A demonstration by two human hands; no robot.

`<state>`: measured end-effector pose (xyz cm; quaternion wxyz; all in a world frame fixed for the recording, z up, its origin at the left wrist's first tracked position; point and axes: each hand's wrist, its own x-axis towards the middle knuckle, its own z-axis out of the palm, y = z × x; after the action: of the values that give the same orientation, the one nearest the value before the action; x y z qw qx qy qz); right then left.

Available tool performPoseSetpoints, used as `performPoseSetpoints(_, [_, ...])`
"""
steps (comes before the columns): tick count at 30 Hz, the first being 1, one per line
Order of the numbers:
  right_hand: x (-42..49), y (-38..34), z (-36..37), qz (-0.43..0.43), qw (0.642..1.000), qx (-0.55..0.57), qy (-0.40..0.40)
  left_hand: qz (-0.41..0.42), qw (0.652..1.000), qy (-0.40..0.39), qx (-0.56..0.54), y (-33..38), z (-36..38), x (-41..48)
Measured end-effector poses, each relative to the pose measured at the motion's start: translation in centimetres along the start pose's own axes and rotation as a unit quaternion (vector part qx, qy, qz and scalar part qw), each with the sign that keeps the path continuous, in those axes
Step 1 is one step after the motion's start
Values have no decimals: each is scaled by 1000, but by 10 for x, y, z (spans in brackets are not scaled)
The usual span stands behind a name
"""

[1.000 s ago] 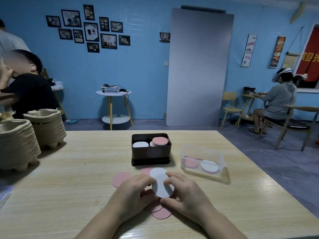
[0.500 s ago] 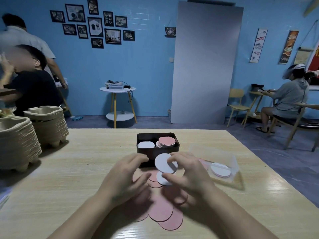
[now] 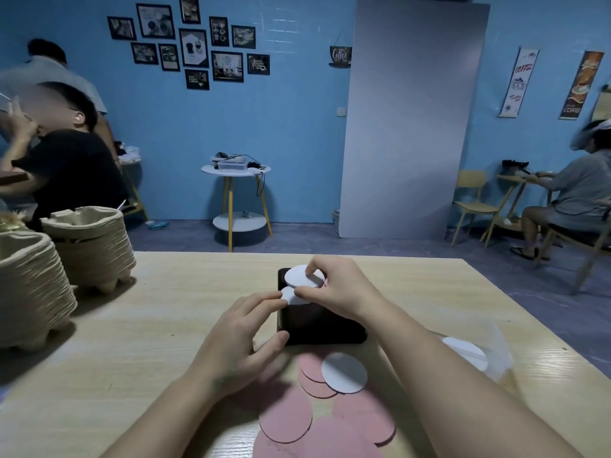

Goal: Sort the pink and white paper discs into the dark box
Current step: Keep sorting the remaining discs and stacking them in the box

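**White discs held over the dark box**

At frame centre the right hand point(image 3: 340, 289) pinches an upper white disc point(image 3: 302, 276) between thumb and fingers above the dark box point(image 3: 317, 328), hiding most of its inside. The left hand point(image 3: 244, 332), fingers loosely spread, touches a lower white disc point(image 3: 288, 295) at the box's left rim. Pink discs point(image 3: 286, 414) and a loose white disc point(image 3: 344, 373) lie at lower centre. A clear tub point(image 3: 496, 352) sits at the right, and pulp tray stacks point(image 3: 92, 246) stand at the left.

The left hand point(image 3: 244, 338) and right hand point(image 3: 337, 289) are bare. Behind each grip, the left forearm point(image 3: 158, 414) and right forearm point(image 3: 463, 385) are bare and uncovered to the frame edge.
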<state>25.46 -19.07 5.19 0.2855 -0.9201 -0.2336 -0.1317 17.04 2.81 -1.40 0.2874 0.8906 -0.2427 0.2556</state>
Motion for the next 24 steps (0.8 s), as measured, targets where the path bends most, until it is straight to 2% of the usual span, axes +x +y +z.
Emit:
performPoseSetpoints(4, [12,0,12,6,999,-35,-32,-2,1000,-5,-27,0,1,-2])
performPoseSetpoints(12, [11,-2,11,11,998,-47,-47,-6,999,-18,-35,2,-1,-3])
performPoseSetpoints(19, [-25,-1,-3,-71,995,-7,74,-9,1000,-16,-18,6,-7,-8])
performPoseSetpoints(24, [-81,4,-8,-111,988,36,102,-12,1000,10,1,23,-11,-20])
